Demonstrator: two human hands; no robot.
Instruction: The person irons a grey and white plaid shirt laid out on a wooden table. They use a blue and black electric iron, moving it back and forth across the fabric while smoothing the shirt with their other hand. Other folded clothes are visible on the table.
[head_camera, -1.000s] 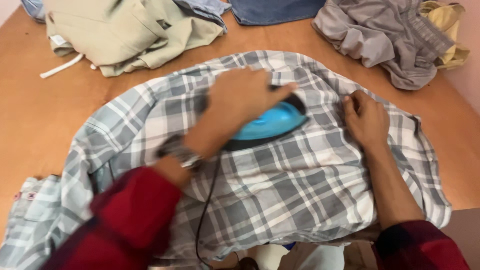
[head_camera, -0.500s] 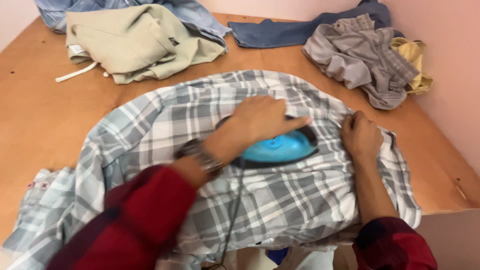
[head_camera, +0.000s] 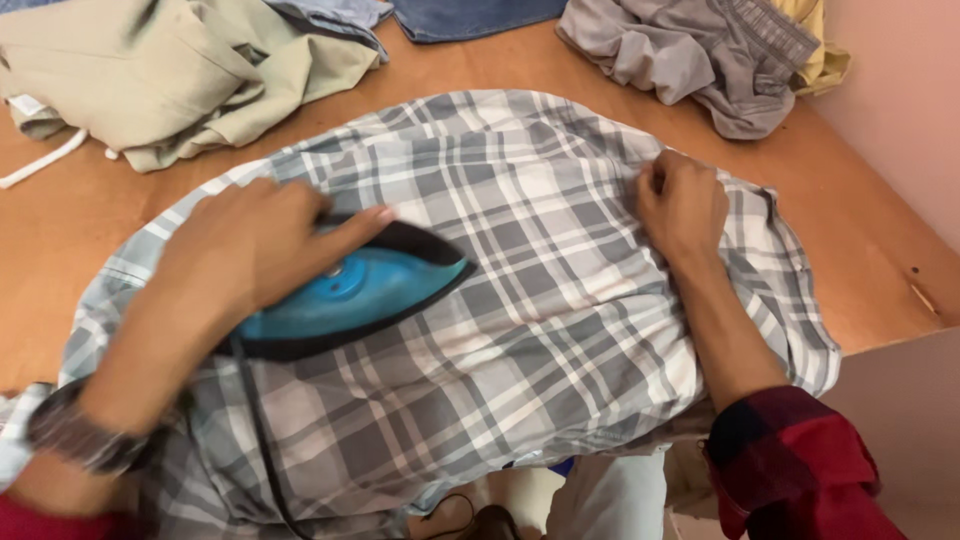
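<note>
The left hand (head_camera: 250, 245) grips the blue iron (head_camera: 350, 300), flat on the plaid shirt (head_camera: 530, 330) spread over the bench (head_camera: 860, 230). The right hand (head_camera: 685, 205), well apart, pinches the shirt's cloth.

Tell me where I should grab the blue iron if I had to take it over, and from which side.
Grip the iron by the handle along its top, coming from above at the rear end, where the cord leaves it. The pointed nose faces right toward the right hand, and the soleplate lies flat on the plaid shirt, so only the top is safe. The left hand covers that handle now.
</note>
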